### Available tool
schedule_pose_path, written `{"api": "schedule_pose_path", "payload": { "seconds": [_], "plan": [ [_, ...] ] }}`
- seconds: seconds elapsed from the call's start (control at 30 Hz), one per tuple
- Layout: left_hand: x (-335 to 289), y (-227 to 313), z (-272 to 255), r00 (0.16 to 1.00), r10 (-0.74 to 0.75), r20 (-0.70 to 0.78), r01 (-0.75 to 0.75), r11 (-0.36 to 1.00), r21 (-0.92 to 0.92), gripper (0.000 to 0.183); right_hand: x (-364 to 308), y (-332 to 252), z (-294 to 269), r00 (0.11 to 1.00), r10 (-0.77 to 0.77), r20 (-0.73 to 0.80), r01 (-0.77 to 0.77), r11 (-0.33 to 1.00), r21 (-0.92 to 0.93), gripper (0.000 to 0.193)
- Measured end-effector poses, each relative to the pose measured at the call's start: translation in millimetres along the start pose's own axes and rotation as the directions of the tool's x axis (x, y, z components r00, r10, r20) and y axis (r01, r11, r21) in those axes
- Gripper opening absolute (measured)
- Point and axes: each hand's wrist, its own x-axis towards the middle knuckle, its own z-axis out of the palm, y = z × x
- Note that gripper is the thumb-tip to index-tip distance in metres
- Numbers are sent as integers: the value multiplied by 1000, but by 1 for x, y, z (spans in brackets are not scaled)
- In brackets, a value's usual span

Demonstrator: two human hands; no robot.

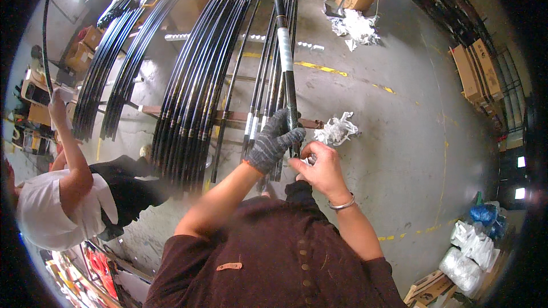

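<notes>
One long black pole (290,88) with a pale band (285,51) extends away from me, gripped near its closer end by my gloved left hand (277,140), curled around it. My bare right hand (321,165) is half curled beside that end; whether it pinches anything I cannot tell.

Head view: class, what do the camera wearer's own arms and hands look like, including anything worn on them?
The left hand wears a grey knitted glove with darker stripes. The right hand is ungloved, with a silver-coloured metal bangle at its wrist. Dark brown fabric sleeves leave both forearms bare.
</notes>
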Motion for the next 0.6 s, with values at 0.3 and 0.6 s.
{"api": "schedule_pose_path", "payload": {
  "seconds": [0.3,0.6],
  "plan": [
    [-16,34,1,987,-56,152,40,994,106,52,-7,18,9,996,20,-86,-8,991,133,16],
    [-20,35,-12,937,-200,285,193,980,53,57,-4,53,15,972,-83,-220,31,972,-232,20]
  ]
}}
